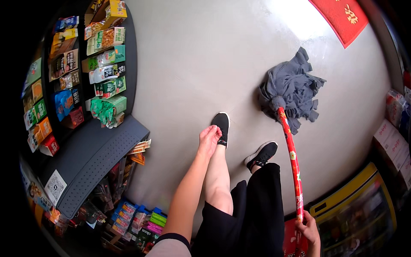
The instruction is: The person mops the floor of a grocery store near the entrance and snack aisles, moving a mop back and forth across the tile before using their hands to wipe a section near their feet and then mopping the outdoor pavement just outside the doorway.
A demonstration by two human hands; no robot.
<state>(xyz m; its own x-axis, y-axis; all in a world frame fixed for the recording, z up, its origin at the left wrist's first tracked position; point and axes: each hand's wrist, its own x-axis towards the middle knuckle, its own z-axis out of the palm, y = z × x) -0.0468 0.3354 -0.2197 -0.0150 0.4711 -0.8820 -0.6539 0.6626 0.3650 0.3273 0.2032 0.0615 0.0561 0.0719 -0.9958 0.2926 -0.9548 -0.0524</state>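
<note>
A mop with a red, flower-patterned handle (291,154) slants across the right side of the view. My right hand (310,227) is wrapped around the lower part of this handle. At its far end the grey cloth-strip mop head (293,86) lies spread on the floor, beyond my feet and to the right. My left hand (209,138) hangs in front of me, above one black shoe (221,123), with its fingers curled together. Nothing shows in that hand. The other black shoe (262,155) stands farther right, nearer the mop handle.
Grey smooth floor (186,64) stretches ahead. Dark shelves hold packaged snacks (109,77) at left, above a perforated grey ledge (99,173) with a printed code. A red mat (345,19) lies far right. White boxes (391,143) and a yellow-framed display fridge (353,199) line the right.
</note>
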